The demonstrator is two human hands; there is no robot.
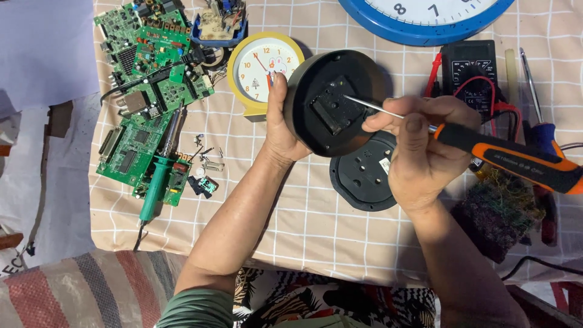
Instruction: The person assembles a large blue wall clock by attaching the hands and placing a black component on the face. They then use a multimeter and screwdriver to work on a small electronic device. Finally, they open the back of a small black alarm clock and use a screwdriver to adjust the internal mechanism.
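Head view. The left hand (280, 124) grips the round black plastic clock body (331, 100) by its left rim, thumb over the near edge, tilting its back toward the camera above the checked beige cloth (303, 218) at the centre of the table. The right hand (419, 149) is closed around the orange-and-black screwdriver (504, 159), forefinger laid along the steel shaft, whose tip rests at the square movement housing (333, 109) in the middle of the clock back.

Handling, as a judgement: the clock body looks light and stiff, a thin moulded shell likely to crack or slip if squeezed hard; the rim, where it is now held, seems the safest place to grasp it (the centre housing appears more delicate).

Just near and right of the clock body lies a black round back cover (359, 179) bearing a small white rectangular label (384, 165) at its right edge. Far left of the hands stands a small yellow-rimmed table clock (258, 67); a large blue-rimmed wall clock (425, 21) sits at the far edge. To the left lie green circuit boards (152, 67) and a green-handled soldering iron (159, 176); to the far right, a black multimeter (470, 67) with red leads.
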